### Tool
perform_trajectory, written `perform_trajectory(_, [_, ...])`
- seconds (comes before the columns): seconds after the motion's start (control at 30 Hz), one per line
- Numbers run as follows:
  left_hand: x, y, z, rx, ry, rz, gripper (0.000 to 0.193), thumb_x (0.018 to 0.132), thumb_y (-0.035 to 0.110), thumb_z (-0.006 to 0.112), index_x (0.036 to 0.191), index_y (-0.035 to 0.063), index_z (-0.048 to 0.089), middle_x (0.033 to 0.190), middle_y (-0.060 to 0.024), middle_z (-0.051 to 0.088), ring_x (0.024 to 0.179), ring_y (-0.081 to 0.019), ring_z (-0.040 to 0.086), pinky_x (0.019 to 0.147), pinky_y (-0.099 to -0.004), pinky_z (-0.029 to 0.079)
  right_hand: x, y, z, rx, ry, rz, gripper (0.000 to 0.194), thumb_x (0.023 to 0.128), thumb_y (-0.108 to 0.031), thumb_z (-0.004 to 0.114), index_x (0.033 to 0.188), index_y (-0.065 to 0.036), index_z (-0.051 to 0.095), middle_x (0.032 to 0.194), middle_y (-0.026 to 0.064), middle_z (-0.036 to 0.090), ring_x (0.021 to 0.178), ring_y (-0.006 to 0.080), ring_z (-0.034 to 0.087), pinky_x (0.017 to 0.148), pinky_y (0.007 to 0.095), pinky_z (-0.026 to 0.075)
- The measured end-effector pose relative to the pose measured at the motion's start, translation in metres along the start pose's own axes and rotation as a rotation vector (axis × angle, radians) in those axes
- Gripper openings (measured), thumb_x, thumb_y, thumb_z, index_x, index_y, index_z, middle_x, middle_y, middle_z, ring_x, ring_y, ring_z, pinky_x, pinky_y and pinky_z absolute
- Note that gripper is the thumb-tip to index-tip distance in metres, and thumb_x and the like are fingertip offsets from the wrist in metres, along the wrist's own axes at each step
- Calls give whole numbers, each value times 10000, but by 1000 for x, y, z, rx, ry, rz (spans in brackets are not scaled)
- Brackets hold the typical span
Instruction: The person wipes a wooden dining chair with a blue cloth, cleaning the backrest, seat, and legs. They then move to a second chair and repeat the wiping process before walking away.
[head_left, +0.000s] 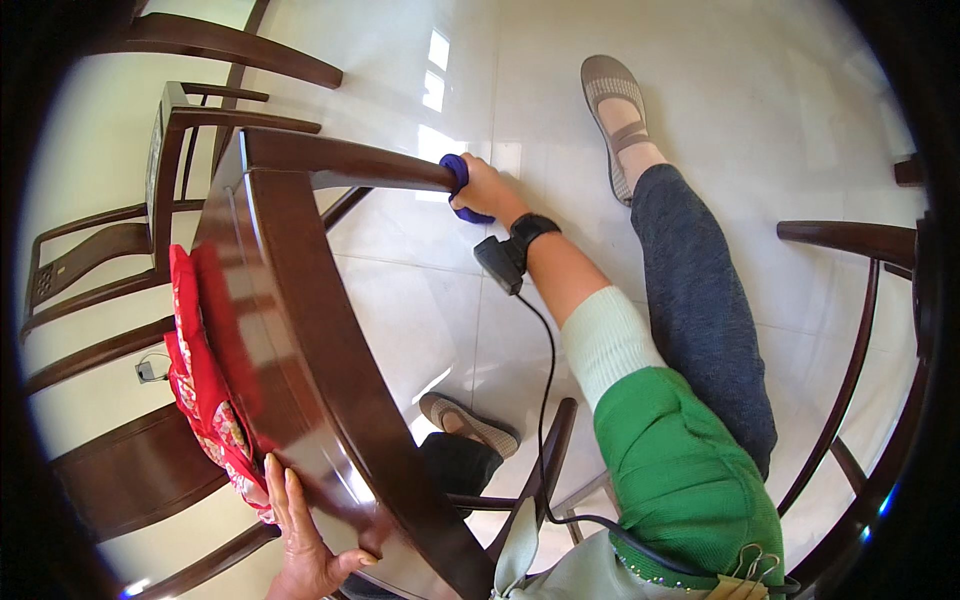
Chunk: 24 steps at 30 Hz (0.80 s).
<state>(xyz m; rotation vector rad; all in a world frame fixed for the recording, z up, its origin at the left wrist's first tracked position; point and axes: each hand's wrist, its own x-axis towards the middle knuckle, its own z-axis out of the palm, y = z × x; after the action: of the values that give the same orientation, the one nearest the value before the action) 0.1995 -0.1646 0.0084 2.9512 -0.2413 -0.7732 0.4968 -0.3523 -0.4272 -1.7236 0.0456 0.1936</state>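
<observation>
My right hand (486, 187) grips a dark blue cloth (466, 214), which is wrapped around the lower end of a dark, polished wooden chair leg (375, 164). The chair is tipped, and its broad seat (300, 420) faces left. Near the seat's lower part, my left hand (300, 517) rests with fingers spread on the glossy surface. Beside those fingertips lies a red patterned fabric (202, 382) against the seat. A black strap with a small device (504, 259) sits on my right wrist, its cable running down along the sleeve.
More dark wooden chairs stand at the left (97, 262) and upper left (232, 41). Curved wooden furniture with a leg (847, 236) is at the right. My shoes (611, 97) stand on glossy floor tiles (420, 300). A wall socket (144, 372) shows at the left.
</observation>
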Motion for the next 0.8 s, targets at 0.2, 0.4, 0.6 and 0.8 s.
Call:
perform_trajectory(0.2, [-1, -5, 1, 51, -33, 12, 1237, 708, 747, 613, 1512, 0, 42, 1544, -320, 1, 1442, -458, 55, 1148, -520, 109, -20, -36, 14, 150, 238, 7, 422, 740, -20, 570, 1161, -57, 567, 1094, 239, 619, 1058, 417, 580, 914, 450, 468])
perform_trajectory(0.4, [-1, -1, 4, 79, 55, 20, 1201, 712, 777, 559, 1511, -1, 114, 1557, -282, 66, 1450, -419, 83, 1156, -489, 118, -88, -109, -50, 624, -135, 101, 427, 709, 46, 639, 1129, -14, 588, 921, 45, 620, 864, 175, 599, 811, 310, 489])
perform_trajectory(0.6, [-2, 0, 10, 72, 155, 37, 1178, 700, 746, 600, 1495, -11, 173, 1539, -282, 149, 1428, -437, 146, 1146, -507, 157, -171, -157, -94, 798, -106, 157, 368, 739, 63, 626, 1100, -4, 613, 969, 68, 653, 894, 187, 625, 834, 321, 507])
perform_trajectory(0.8, [-6, -6, 15, 47, 236, 100, 1040, 754, 565, 695, 1481, -10, 224, 1529, -288, 182, 1420, -444, 163, 1139, -526, 162, -260, -177, -108, 1062, -71, 205, 369, 761, 88, 585, 1124, 23, 579, 995, 100, 647, 898, 224, 646, 864, 371, 532])
